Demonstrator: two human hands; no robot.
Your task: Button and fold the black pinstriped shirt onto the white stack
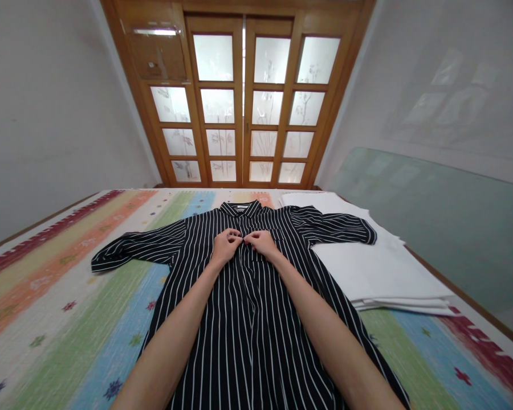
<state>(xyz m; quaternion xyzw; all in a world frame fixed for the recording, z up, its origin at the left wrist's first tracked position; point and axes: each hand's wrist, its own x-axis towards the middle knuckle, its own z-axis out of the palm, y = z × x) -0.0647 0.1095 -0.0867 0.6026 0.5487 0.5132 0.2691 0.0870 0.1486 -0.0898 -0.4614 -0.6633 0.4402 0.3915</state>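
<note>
A black shirt with white stripes point(235, 330) lies face up, its collar away from me and both sleeves spread out to the sides. My left hand point(226, 246) and my right hand point(260, 242) meet at the front opening on the upper chest, below the collar. Fingers of both hands are pinched on the shirt's front edge, close together. Whether a button is between the fingertips is too small to make out. The chest pocket lies partly under my right hand.
The shirt rests on a colourful striped cloth point(98, 313) with small star and flower prints. A stack of folded white sheets point(367, 273) lies at the right, partly under the right sleeve. Wooden doors with frosted panes point(243, 102) stand beyond, between pale walls.
</note>
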